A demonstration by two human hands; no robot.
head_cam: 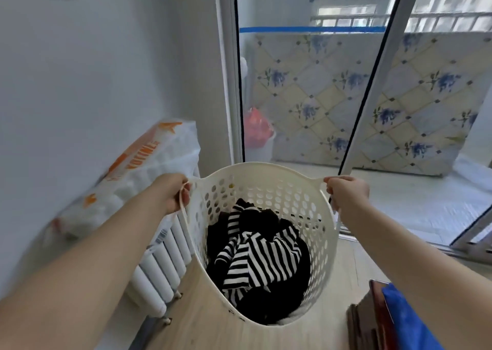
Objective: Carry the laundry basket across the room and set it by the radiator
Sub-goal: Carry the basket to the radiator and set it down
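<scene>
Left hand: my left hand (pixel 173 192) is closed around the thin looped handle on the left side of the cream perforated plastic laundry basket (pixel 269 182), fingers curled through the loop.
Right hand: my right hand (pixel 346 194) is clenched on the matching handle on the basket's right side; my bare forearms run back toward me from both.
Basket position: it hangs between my hands in the middle of the scene, just right of the white ribbed metal radiator (pixel 159 267); I cannot tell whether its base touches the floor.
Basket contents: a heap of black cloth with a black-and-white striped garment (pixel 261 259) lying on top, filling the lower part only.
Radiator: it runs along the left wall from near to far, standing on small feet.
On the radiator: a large clear-wrapped pack of white paper rolls with orange print (pixel 143 168) rests on its top, against the wall.
Floor: pale wood-look flooring (pixel 202 320) under the basket.
Far side: a sliding glass door with a dark-edged white frame (pixel 372 96); behind the glass, a panel with a blue flower pattern (pixel 346 88) and a red bag (pixel 255 126) on a pale container.
Near right: a bright blue bag (pixel 410 320) beside dark brown flat items (pixel 364 320) at the bottom edge.
</scene>
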